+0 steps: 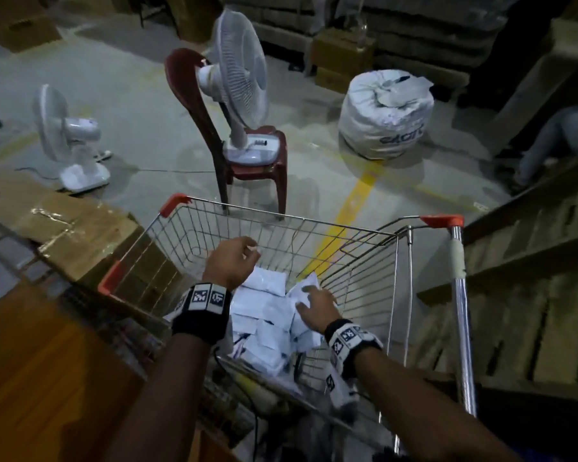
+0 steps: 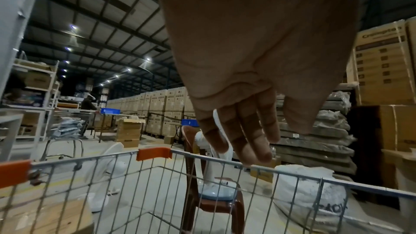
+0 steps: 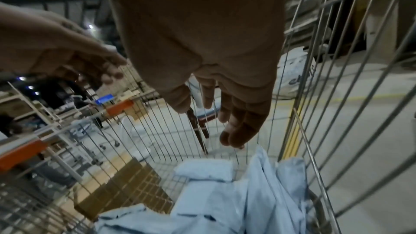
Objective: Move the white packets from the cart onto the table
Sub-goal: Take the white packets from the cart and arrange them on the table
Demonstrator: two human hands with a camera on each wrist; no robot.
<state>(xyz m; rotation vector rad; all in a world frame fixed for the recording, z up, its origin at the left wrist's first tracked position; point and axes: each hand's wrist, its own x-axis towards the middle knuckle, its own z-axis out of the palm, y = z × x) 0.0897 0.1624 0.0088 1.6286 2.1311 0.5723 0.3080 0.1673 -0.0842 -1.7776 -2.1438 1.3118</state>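
Observation:
A wire shopping cart (image 1: 281, 215) with orange corner caps holds a heap of white packets (image 1: 267, 315). My left hand (image 1: 242, 258) hovers over the middle of the basket, above the heap, fingers relaxed and holding nothing. In the left wrist view the left hand (image 2: 243, 140) shows straight fingers over the cart rim (image 2: 90, 159). My right hand (image 1: 314, 300) reaches down to the right side of the heap with spread fingers. In the right wrist view the right hand (image 3: 225, 118) hangs just above the packets (image 3: 225, 202). I cannot tell whether it touches them.
A brown wooden surface (image 1: 30, 378) lies at the lower left, with taped cardboard boxes (image 1: 74, 228) beside the cart. Beyond the cart stand a red chair (image 1: 247, 161) carrying a white fan (image 1: 237, 81), another fan (image 1: 67, 141) on the floor and a white sack (image 1: 386, 115). Wooden shelving (image 1: 531, 295) lines the right.

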